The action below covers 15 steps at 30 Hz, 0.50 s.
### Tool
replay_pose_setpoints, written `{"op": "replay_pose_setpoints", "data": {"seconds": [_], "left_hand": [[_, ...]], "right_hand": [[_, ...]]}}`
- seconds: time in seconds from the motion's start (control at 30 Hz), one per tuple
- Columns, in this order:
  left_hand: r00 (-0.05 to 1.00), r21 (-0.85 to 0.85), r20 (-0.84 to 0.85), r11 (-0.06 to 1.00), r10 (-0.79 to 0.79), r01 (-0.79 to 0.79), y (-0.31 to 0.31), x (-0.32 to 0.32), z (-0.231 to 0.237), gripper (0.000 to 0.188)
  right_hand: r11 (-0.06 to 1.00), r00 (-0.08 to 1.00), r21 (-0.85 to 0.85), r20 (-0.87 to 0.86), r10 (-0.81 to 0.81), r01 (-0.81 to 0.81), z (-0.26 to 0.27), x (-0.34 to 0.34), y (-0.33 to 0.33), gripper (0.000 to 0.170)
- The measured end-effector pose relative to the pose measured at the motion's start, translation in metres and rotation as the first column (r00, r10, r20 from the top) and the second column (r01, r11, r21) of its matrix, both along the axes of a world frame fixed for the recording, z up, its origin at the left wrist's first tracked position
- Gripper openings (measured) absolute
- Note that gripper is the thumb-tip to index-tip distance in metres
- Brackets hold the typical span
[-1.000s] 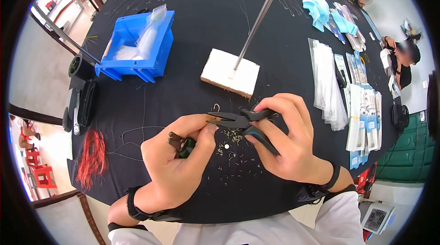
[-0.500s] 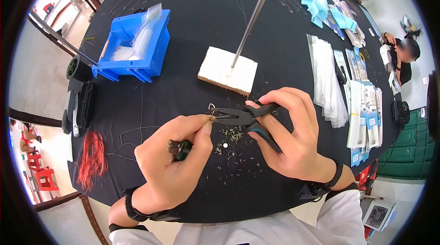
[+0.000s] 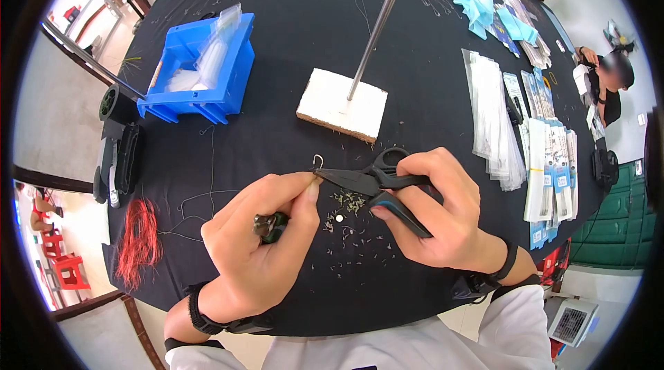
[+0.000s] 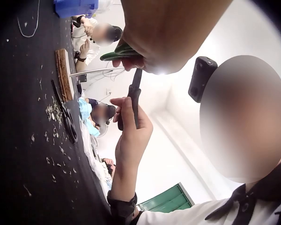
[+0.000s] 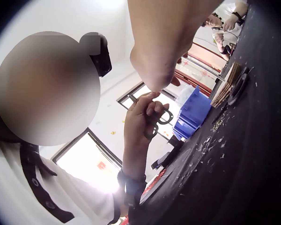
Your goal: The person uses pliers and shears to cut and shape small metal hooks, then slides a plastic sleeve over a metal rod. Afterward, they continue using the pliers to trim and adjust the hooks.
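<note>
My left hand (image 3: 245, 256) pinches a small metal fish hook (image 3: 318, 160) between thumb and forefinger, its bend standing above the fingertips. Tucked in the same hand are small dark green scissors (image 5: 166, 117), whose ring handles stick out in the right wrist view. With my right hand (image 3: 446, 221) I grip black-handled needle-nose pliers (image 3: 344, 179). The plier jaws look closed, their tips right at the left fingertips, just below the hook's bend. Behind the pliers, black scissors (image 4: 69, 119) lie on the table among trimmings.
On the black cloth, a white block (image 3: 342, 104) carries a slanting metal rod. A blue bin (image 3: 238, 86) with clear sleeves stands left, red strands (image 3: 138, 242) nearer. Packets (image 3: 550, 176) and long clear sleeves (image 3: 492, 121) lie right. Hooks on lines spread across the far side.
The plier jaws were spread around the left fingertips and now look closed. My right hand has tilted the pliers, and the scissors' ring handle behind them shows more. The hook stays in the left pinch.
</note>
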State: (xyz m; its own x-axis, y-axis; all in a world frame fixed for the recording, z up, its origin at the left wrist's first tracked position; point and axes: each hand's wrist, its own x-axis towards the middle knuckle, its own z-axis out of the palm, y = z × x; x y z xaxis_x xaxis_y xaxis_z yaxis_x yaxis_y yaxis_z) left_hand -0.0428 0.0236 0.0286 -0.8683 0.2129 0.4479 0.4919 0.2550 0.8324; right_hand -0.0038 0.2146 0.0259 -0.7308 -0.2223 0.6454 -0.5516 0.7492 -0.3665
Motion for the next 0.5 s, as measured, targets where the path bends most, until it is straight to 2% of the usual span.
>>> {"op": "replay_pose_setpoints", "data": {"seconds": [0.23, 0.5], "left_hand": [[0.989, 0.035, 0.107, 0.995, -0.100, 0.097, -0.0013, 0.0030, 0.0027, 0.010], [0.980, 0.027, 0.156, 0.992, -0.125, 0.123, -0.0028, 0.0043, 0.0000, 0.012]], "right_hand": [[0.992, 0.998, -0.127, 0.053, 0.034, -0.027, -0.0048, -0.0010, 0.0033, 0.025], [0.989, 0.999, -0.146, 0.053, 0.002, 0.006, -0.0099, 0.0000, 0.0036, 0.025]]}}
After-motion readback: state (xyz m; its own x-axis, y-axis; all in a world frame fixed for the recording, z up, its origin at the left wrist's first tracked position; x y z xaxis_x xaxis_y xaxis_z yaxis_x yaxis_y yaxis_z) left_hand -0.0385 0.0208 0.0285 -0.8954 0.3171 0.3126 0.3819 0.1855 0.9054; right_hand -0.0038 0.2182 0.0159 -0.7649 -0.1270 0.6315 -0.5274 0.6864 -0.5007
